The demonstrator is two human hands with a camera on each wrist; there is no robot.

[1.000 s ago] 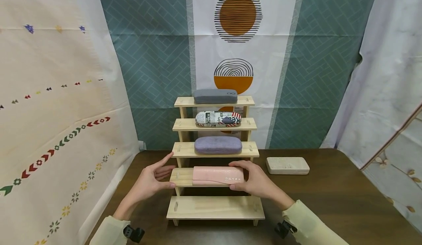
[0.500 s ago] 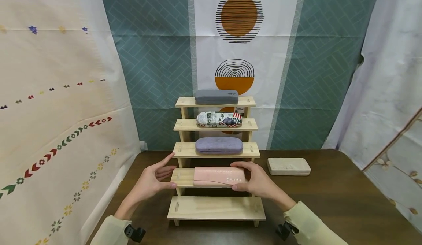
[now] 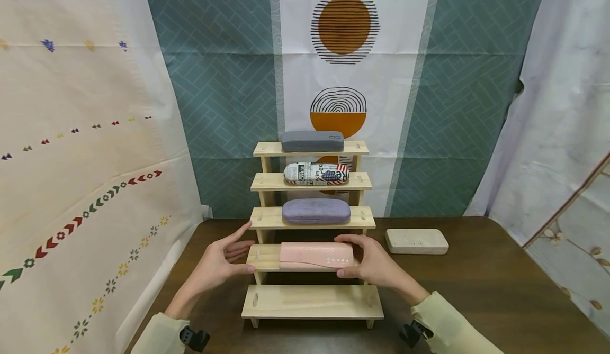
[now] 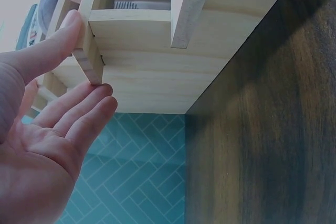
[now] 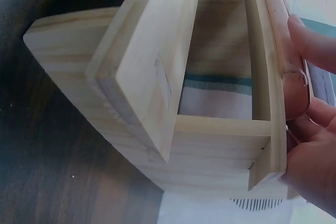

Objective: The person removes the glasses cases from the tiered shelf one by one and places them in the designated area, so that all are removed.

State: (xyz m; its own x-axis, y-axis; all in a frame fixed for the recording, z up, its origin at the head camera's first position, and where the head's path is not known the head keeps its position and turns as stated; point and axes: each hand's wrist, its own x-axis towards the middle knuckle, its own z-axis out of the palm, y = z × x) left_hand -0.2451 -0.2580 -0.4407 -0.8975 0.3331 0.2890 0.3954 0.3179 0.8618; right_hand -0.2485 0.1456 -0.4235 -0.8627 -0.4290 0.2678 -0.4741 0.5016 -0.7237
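Note:
A pink glasses case [image 3: 315,254] lies on the second step from the bottom of a wooden stepped display rack [image 3: 312,300], its right end near that step's right end. My right hand [image 3: 369,261] holds the case's right end, thumb in front and fingers behind. In the right wrist view, the thumb [image 5: 315,48] lies against the case's front. My left hand [image 3: 220,259] pinches the left end of the same step, with its index finger reaching up to the step above. The left wrist view shows thumb and fingertips on opposite edges of the board end [image 4: 88,59].
Higher steps hold a purple glasses case [image 3: 316,211], a newsprint-patterned case [image 3: 316,173] and a grey case [image 3: 312,141]. A white case [image 3: 416,241] lies on the dark wooden table [image 3: 457,301], right of the rack. Patterned cloths [image 3: 214,94] hang behind and at both sides.
My right thumb has shifted slightly right along the pink glasses case. The case stays on its step, and my left hand keeps its place at the board end.

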